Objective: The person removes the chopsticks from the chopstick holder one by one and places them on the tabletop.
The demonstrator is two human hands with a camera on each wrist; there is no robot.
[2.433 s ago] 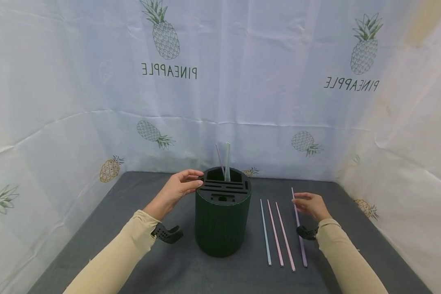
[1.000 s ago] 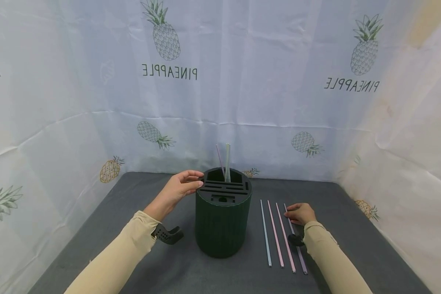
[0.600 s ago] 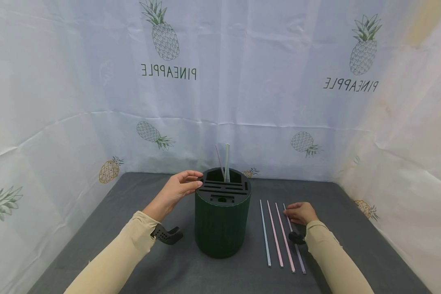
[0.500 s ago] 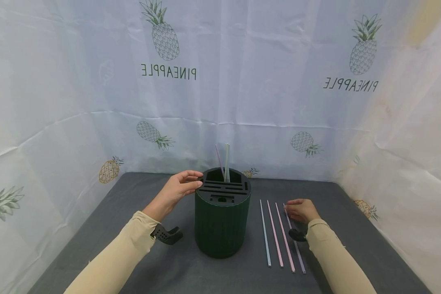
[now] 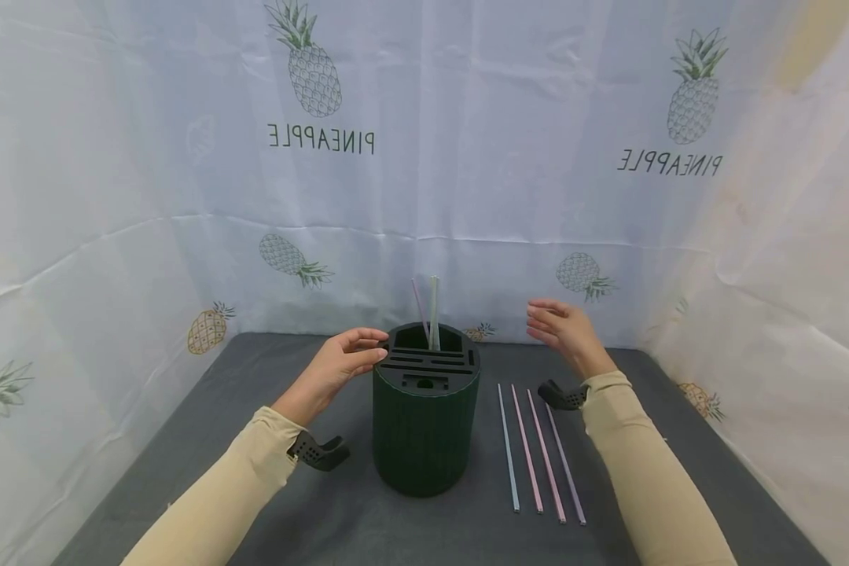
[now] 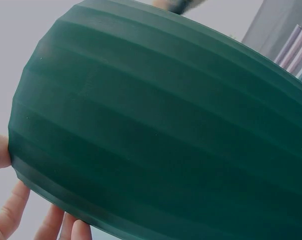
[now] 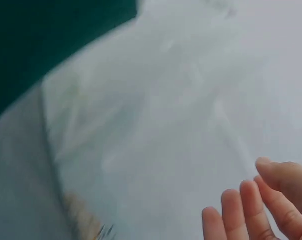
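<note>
A dark green, round knife-and-utensil holder (image 5: 425,440) stands upright on the table, with a slotted black top. My left hand (image 5: 332,365) touches its left rim with thumb and fingertips; in the left wrist view the fingers (image 6: 50,220) lie along the edge. A pink stick (image 5: 420,303) and pale greenish stick (image 5: 435,310) poke up from the rear compartment. On the right lie a thin blue stick (image 5: 509,452), two pink sticks (image 5: 527,452) and a purple stick (image 5: 566,468), side by side. My right hand (image 5: 566,330) is raised beyond them, holding nothing, fingers loosely extended.
A dark grey cloth covers the table (image 5: 205,440). White curtains (image 5: 467,181) with pineapple prints close off the back and both sides. A black strap (image 5: 320,452) sits on my left wrist and another strap (image 5: 562,395) on my right.
My right hand shifted the purple stick left beside the pink ones, let go of it and rose away toward the back. The left hand has stayed on the holder.
</note>
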